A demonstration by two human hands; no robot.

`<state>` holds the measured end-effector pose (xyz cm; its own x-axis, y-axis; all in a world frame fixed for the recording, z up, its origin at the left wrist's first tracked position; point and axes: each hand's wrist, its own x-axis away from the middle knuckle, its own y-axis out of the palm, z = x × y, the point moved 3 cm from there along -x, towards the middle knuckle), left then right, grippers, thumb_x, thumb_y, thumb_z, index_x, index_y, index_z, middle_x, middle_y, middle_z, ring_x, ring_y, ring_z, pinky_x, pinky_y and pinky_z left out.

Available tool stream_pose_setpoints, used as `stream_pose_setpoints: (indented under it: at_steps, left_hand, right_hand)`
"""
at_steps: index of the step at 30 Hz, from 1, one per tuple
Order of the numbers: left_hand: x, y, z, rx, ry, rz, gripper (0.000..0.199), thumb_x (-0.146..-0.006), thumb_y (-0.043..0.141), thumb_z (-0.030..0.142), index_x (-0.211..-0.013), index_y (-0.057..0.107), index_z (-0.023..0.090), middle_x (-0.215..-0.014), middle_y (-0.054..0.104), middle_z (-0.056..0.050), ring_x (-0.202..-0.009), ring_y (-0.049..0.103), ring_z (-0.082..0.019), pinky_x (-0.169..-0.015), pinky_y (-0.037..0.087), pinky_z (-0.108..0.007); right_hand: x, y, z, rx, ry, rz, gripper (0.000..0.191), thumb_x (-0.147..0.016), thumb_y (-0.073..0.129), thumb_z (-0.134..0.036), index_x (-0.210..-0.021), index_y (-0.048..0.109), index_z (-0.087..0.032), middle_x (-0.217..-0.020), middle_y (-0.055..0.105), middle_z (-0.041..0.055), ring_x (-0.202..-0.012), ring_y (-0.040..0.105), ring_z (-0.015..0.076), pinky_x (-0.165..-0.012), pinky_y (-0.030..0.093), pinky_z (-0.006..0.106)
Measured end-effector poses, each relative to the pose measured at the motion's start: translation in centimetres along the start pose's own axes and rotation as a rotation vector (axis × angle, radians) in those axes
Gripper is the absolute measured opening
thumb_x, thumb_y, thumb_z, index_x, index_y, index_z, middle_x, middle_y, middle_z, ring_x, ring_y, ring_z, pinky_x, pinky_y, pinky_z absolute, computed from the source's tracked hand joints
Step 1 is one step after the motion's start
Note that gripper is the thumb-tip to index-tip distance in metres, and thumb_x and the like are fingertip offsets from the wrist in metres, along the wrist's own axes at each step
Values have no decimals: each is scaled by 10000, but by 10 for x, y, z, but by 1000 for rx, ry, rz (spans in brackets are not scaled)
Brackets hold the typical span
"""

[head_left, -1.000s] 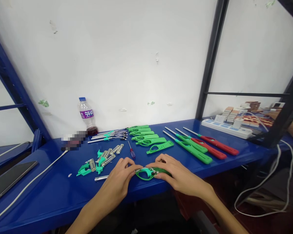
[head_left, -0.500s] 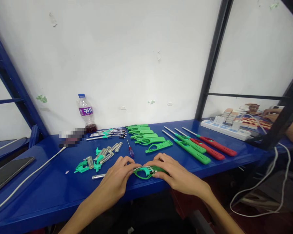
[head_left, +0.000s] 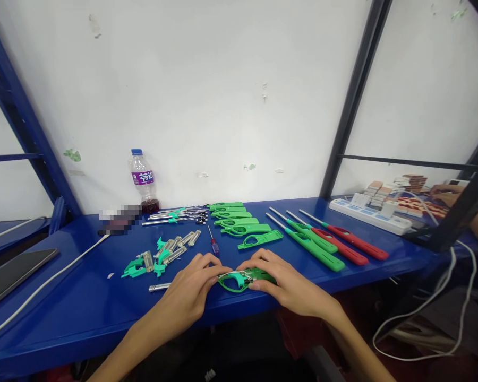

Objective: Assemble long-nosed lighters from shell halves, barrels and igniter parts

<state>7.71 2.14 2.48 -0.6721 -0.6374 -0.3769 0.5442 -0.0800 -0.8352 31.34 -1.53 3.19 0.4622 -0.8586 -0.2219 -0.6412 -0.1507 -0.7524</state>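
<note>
Between my hands, at the front edge of the blue table, lies a green gas lighter [head_left: 233, 283] with its casing open. A teal trigger and thin wires show inside it. My left hand [head_left: 199, 281] is closed on its barrel side, and the metal tube pokes out to the left beneath that hand. My right hand [head_left: 279, 276] grips the handle end, thumb and fingers pressing near the trigger. Just beyond lie a small screwdriver [head_left: 214, 244] and a loose green casing half [head_left: 259, 241].
Transparent fuel tanks [head_left: 175, 250] and teal triggers [head_left: 134, 268] lie left. Metal tubes [head_left: 175, 216] and green casings [head_left: 245, 227] sit behind. Whole lighters [head_left: 316, 249] and a power strip [head_left: 370, 216] are right. A bottle [head_left: 143, 183] stands by the wall; a phone [head_left: 16, 276] lies far left.
The view has shifted slightly. Both hands stay on the lighter in nearly the same pose, with only a slight movement of the right fingers.
</note>
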Motion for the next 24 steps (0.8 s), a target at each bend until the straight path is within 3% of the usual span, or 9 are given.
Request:
stream_pose_setpoints:
  at_steps: [4, 8, 15, 24]
  left_hand:
    - [1, 0, 0, 6, 1, 10, 429, -1092, 361, 190, -1312, 700, 332, -1161, 674, -56, -1017, 602, -228, -921, 521, -361]
    - [1, 0, 0, -8, 8, 30, 453, -1085, 364, 180, -1326, 709, 348, -1138, 681, -59, -996, 617, -226, -896, 534, -350]
    - [1, -1, -1, 17, -17, 26, 394, -1073, 395, 180, -1255, 716, 318, -1157, 683, -53, -1038, 619, -233, -929, 530, -356]
    - [1, -1, -6, 90, -44, -26, 348, -1093, 402, 219, -1270, 671, 352, -1215, 653, -22, -1144, 596, -213, -991, 492, -345]
  right_hand:
    - [-9, -5, 0, -98, -57, -61, 294, -1032, 653, -295, -1320, 667, -351, -1335, 594, 27, -1287, 555, 215, -1138, 408, 350]
    - [-20, -9, 2, -124, -80, -157, 320, -974, 725, -275, -1290, 696, -317, -1275, 641, 34, -1196, 607, 221, -1071, 468, 357]
    - [-21, -6, 6, -197, -58, -116, 421, -959, 746, -301, -1373, 668, -314, -1305, 674, 35, -1185, 630, 218, -1052, 492, 345]
    - [-21, -5, 9, -177, -131, -96, 335, -967, 754, -298, -1301, 728, -287, -1278, 686, 44, -1177, 638, 220, -1042, 485, 352]
